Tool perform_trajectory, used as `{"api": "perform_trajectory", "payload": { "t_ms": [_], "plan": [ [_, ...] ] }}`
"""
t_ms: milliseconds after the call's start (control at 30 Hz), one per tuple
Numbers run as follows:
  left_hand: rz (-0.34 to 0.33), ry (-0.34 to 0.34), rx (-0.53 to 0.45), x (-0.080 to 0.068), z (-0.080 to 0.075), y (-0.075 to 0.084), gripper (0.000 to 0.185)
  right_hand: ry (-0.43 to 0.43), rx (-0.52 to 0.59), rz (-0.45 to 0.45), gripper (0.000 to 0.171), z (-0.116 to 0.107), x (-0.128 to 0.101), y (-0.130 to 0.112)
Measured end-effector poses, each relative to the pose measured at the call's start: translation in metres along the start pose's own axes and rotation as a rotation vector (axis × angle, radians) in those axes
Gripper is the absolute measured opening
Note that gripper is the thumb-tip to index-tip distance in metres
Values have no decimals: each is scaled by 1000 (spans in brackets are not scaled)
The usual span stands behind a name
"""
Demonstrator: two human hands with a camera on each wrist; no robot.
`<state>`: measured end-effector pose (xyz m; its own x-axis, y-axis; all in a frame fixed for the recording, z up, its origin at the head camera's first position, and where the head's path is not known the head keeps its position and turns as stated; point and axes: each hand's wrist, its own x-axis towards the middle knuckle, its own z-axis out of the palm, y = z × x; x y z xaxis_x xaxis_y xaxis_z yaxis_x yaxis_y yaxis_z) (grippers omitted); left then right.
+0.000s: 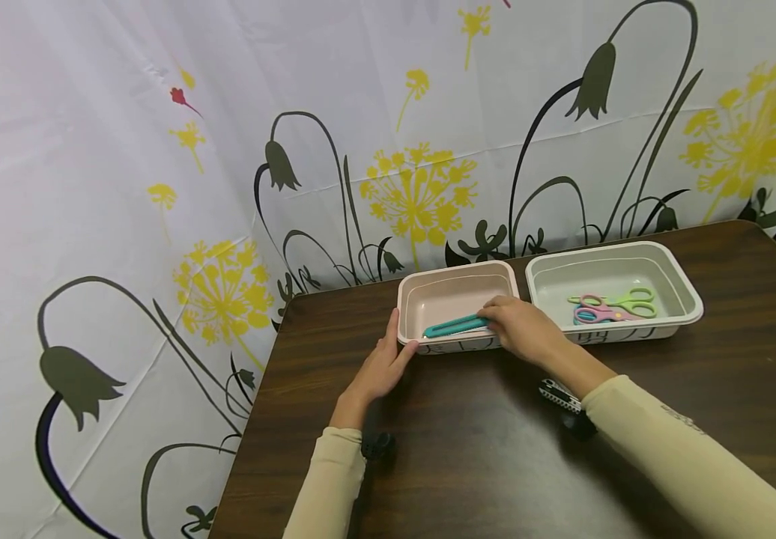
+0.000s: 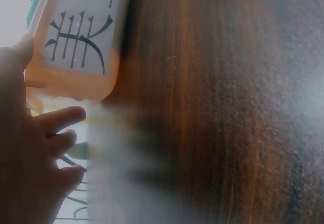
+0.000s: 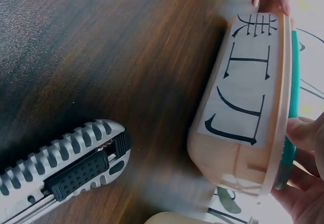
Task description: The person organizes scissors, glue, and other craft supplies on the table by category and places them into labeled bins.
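Note:
A pink tray (image 1: pixel 455 277) stands on the dark wooden table (image 1: pixel 469 457), with black characters on its near wall (image 3: pixel 243 92). My right hand (image 1: pixel 521 328) holds one end of a teal utility knife (image 1: pixel 457 326) that lies along the tray's front rim; the knife's teal body (image 3: pixel 292 82) also shows in the right wrist view. My left hand (image 1: pixel 381 367) rests against the tray's left front corner (image 2: pixel 76 77), fingers relaxed.
A pale green tray (image 1: pixel 671 277) to the right holds pink, green and blue scissors (image 1: pixel 610 305). A grey and black utility knife (image 1: pixel 561 395) lies on the table under my right forearm, seen close up (image 3: pixel 61 168). A flower-printed curtain hangs behind the table.

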<state>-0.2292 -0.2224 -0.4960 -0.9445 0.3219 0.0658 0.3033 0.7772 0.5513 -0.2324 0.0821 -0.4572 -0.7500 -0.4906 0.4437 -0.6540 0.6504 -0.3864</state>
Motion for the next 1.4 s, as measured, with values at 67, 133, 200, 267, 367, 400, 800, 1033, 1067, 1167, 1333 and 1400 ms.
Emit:
{"api": "perform_trajectory", "payload": {
  "t_ms": [67, 133, 200, 267, 367, 400, 800, 1033, 1067, 1167, 1333, 1400],
  "plan": [
    [10, 3, 1, 0, 0, -1, 78, -7, 7, -2, 22, 2, 1, 1],
    [17, 7, 3, 0, 1, -1, 78, -21, 7, -3, 25, 4, 2, 2],
    [28, 13, 4, -1, 1, -2, 77, -44, 10, -1, 30, 5, 3, 2],
    [29, 15, 1, -1, 1, -1, 78, -64, 14, 3, 34, 6, 3, 3],
    [29, 17, -4, 0, 1, -1, 78, -75, 18, 2, 35, 7, 2, 5],
    [26, 16, -6, 0, 1, -1, 78, -72, 20, -1, 34, 6, 2, 5],
    [20, 11, -5, 1, 1, 0, 78, 6, 48, -20, 32, -1, -5, 8],
    [5, 13, -17, 1, 2, -1, 78, 61, 60, -17, 26, -2, -10, 7],
    [2, 11, -18, 1, 2, -1, 78, 67, 65, -16, 26, -2, -11, 6],
    [0, 6, -12, 1, 3, -2, 78, 82, 79, -11, 25, -4, -15, 4],
    [-4, -2, -8, 1, 3, -2, 78, 126, 112, -5, 25, -11, -22, -2],
    [-2, -2, -15, 1, 2, -2, 78, 154, 123, -4, 25, -15, -27, -4]
  ]
}}
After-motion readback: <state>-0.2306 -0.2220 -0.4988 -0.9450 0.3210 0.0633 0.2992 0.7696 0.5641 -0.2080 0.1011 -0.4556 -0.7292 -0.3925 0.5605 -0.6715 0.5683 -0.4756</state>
